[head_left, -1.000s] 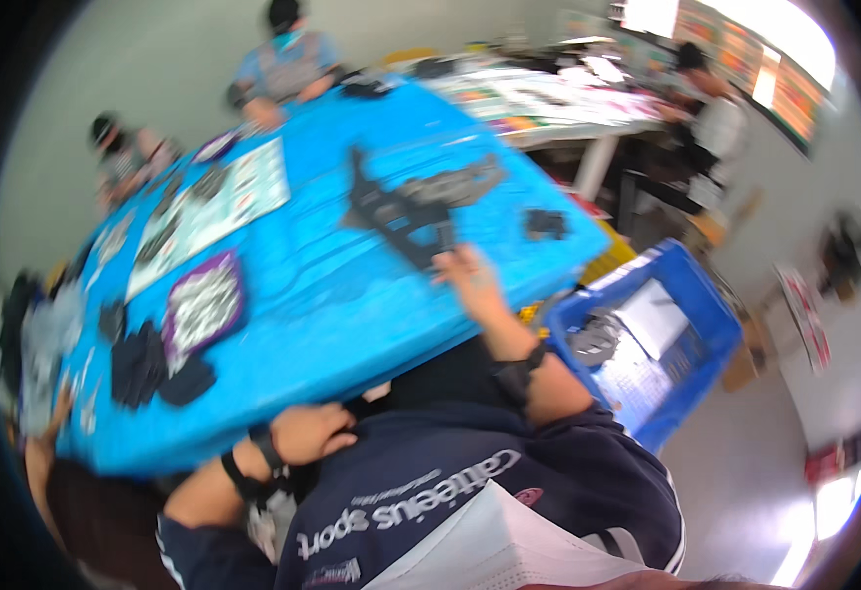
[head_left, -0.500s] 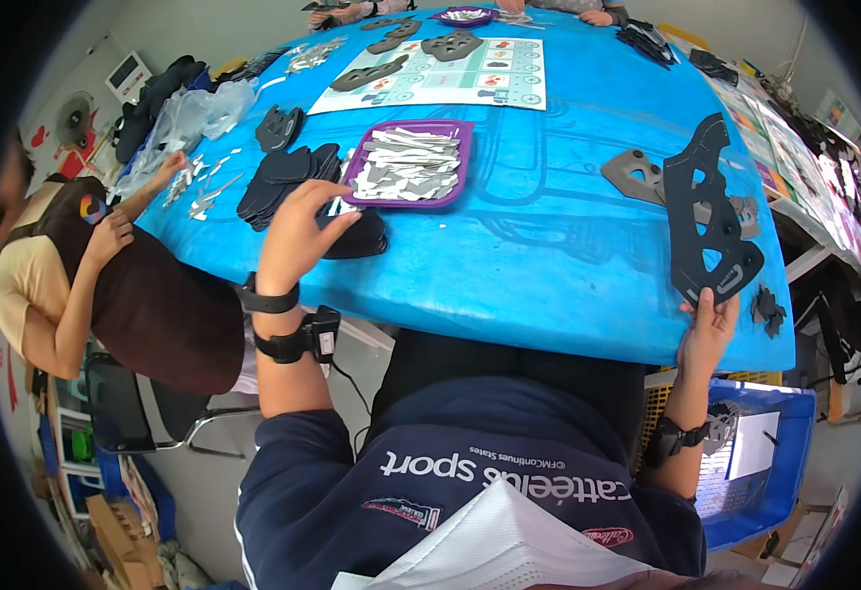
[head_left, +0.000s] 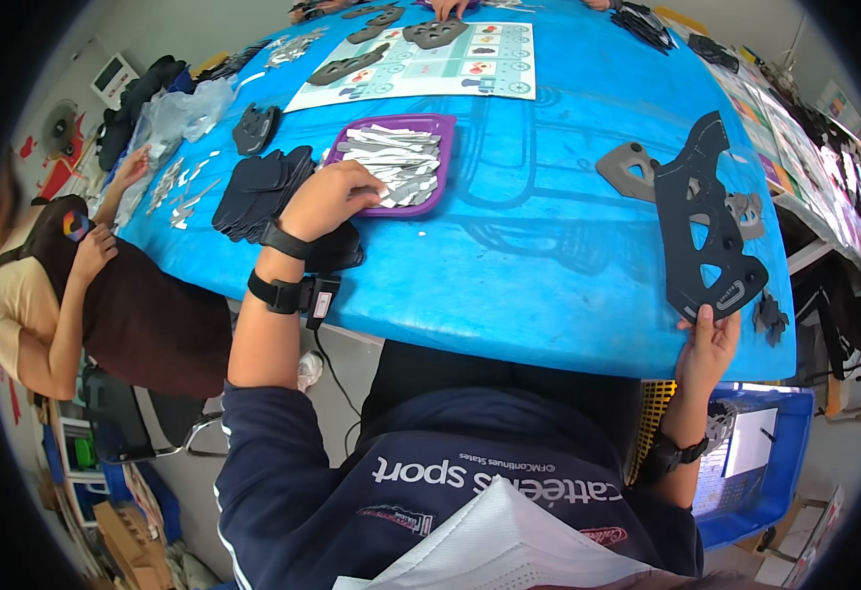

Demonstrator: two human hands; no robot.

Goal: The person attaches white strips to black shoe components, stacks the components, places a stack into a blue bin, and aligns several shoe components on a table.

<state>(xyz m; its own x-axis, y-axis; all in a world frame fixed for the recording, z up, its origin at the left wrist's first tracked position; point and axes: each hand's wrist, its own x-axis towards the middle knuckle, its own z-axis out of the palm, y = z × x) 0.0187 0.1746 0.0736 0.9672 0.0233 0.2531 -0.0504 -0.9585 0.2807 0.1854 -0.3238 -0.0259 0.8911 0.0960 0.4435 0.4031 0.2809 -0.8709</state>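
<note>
My left hand reaches over the near left corner of a purple plastic basket. Its thumb and fingertips are pinched together among the thin white and grey strips inside; whether a strip is caught between them is hidden. At the right, my right hand grips the lower end of a dark curved panel with triangular cut-outs, thumb on top. The panel's far part rests over grey cut-out pieces. Beside my left wrist lies a stack of black rounded pads.
A blue-covered table carries a printed sheet with grey cut-out pieces. Small black scraps lie near the right edge. A person sits at the left; other people's hands show at the far side. A blue crate stands below right.
My left hand has moved right and its fingers have closed down onto the strips in the basket. My right hand still holds the panel. At the far side, another person's hand now touches a grey piece.
</note>
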